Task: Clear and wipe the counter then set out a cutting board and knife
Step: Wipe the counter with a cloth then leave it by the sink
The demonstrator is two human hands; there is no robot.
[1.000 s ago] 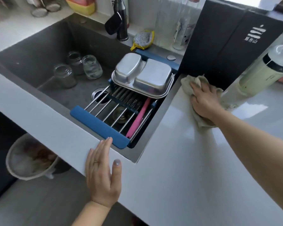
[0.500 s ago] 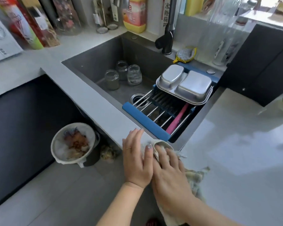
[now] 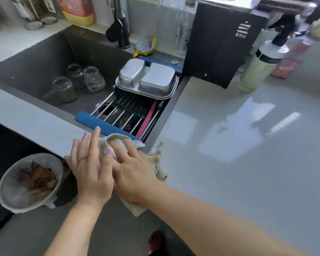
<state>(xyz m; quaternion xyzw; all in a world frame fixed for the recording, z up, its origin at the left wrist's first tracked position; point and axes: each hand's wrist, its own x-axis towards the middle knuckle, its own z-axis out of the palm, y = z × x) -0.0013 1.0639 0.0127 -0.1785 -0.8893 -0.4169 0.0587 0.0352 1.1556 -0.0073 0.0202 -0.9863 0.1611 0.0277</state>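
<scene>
A crumpled beige cloth [image 3: 156,161] lies on the front edge of the white counter [image 3: 238,163], just in front of the sink's blue rack bar. My right hand [image 3: 131,172] presses down on the cloth with its fingers spread over the bunched part. My left hand [image 3: 89,167] lies flat beside it at the counter's edge, its fingers touching the cloth's left side and its thumb overlapping my right hand. Neither a cutting board nor a knife is in view.
The dark sink [image 3: 44,67] holds three glass jars [image 3: 92,78] and a wire rack [image 3: 126,111] with an upturned steel tray [image 3: 148,80]. A black box [image 3: 222,43] and a pale bottle [image 3: 260,65] stand at the counter's back. A lined bin [image 3: 28,182] sits on the floor.
My right hand has dragged the cloth from beside the black box back to the counter's front edge. My left hand has closed in against the cloth there.
</scene>
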